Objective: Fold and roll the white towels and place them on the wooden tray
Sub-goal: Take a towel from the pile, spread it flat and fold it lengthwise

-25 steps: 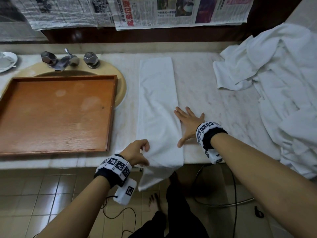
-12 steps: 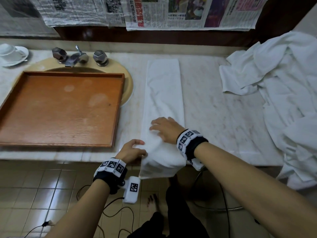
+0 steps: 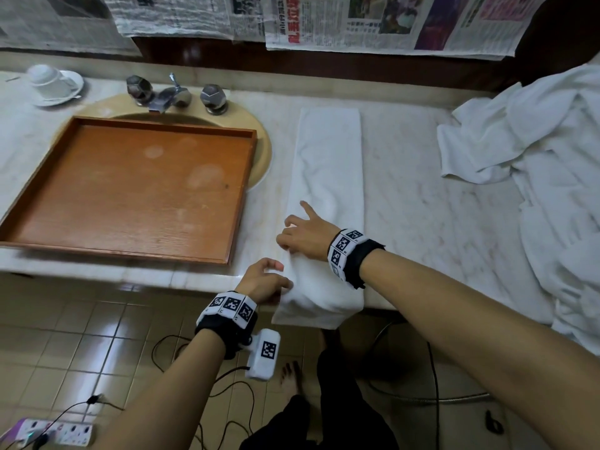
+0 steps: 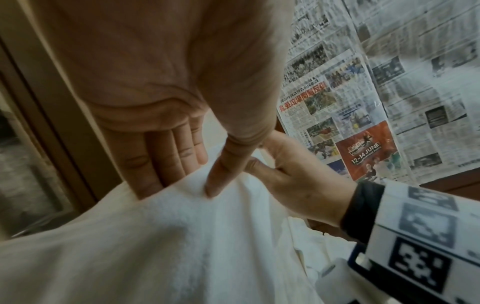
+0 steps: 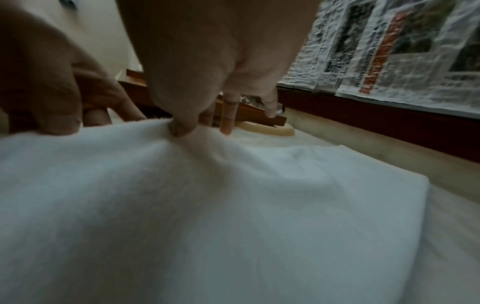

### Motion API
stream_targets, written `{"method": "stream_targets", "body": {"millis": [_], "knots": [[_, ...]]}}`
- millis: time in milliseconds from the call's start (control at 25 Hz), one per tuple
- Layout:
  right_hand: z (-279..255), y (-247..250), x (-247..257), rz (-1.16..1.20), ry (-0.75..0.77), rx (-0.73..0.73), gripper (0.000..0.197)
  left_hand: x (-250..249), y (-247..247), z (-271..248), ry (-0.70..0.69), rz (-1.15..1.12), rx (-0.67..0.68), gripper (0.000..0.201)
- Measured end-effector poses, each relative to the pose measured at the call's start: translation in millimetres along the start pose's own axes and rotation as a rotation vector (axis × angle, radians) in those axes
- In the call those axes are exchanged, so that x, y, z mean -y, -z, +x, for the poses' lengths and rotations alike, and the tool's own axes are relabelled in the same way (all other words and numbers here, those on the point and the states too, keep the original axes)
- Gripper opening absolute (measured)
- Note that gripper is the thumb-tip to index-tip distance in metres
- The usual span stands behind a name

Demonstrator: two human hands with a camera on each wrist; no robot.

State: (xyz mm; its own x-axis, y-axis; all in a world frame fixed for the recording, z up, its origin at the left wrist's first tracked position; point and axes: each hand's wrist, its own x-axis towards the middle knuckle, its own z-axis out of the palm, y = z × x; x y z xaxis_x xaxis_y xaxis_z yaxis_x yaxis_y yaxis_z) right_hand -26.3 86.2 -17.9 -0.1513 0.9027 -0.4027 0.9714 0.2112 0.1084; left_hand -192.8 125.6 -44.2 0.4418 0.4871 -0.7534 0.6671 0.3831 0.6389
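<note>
A white towel [image 3: 328, 170], folded into a long strip, lies on the marble counter with its near end hanging over the front edge. My left hand [image 3: 264, 282] pinches the towel's left edge near that end, thumb over the cloth [image 4: 215, 185]. My right hand [image 3: 302, 235] lies on the strip just beyond it, thumb and curled fingers pinching the same edge [image 5: 179, 129], the index finger pointing away. The wooden tray [image 3: 130, 186] rests over the sink to the left and holds nothing.
A heap of loose white towels [image 3: 552, 177] fills the counter's right side. A tap with two knobs [image 3: 172, 95] stands behind the tray, and a cup on a saucer [image 3: 53, 84] sits far left. Cables and a power strip [image 3: 55, 435] lie on the floor.
My right hand left the counter beside the towel, crossed onto the strip and took hold of its left edge. The left hand kept its pinch on the near end.
</note>
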Motion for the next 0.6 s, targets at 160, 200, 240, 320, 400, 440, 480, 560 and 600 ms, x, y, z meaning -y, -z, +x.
{"method": "stream_targets", "body": {"millis": [160,200,240,320,400,440,480,560,600], "knots": [[2.4,0.8,-4.3,-0.103,-0.121,0.048,0.039,2.5,-5.3,-2.9,-0.077,0.151,-0.178,0.012],[5.5,1.1,-5.7,-0.117,-0.115,0.035,0.036,2.4,-6.6,-5.3,-0.103,0.244,-0.232,0.005],[8.7,2.4,-7.8,-0.125,-0.095,0.015,0.032,1.5,-8.5,-6.7,-0.115,0.332,-0.266,0.005],[14.6,4.4,-10.8,-0.116,-0.053,0.000,0.028,1.7,-10.8,-6.4,-0.093,0.446,-0.265,0.012],[18.4,5.5,-13.3,-0.131,-0.051,0.029,0.028,-0.4,-10.3,-3.6,-0.046,0.470,-0.231,0.014],[19.4,6.4,-14.2,-0.145,-0.063,0.047,0.028,-1.5,-9.8,-1.8,-0.024,0.476,-0.214,0.015],[20.9,7.1,-15.0,-0.152,-0.073,0.056,0.029,-2.2,-9.0,-0.3,-0.002,0.486,-0.200,0.016],[25.0,8.5,-15.9,-0.135,-0.070,0.043,0.028,-4.2,-7.1,-0.2,0.027,0.503,-0.187,0.019],[26.9,9.0,-16.0,-0.123,-0.064,0.032,0.026,-4.9,-6.4,0.2,0.037,0.504,-0.183,0.021]]}}
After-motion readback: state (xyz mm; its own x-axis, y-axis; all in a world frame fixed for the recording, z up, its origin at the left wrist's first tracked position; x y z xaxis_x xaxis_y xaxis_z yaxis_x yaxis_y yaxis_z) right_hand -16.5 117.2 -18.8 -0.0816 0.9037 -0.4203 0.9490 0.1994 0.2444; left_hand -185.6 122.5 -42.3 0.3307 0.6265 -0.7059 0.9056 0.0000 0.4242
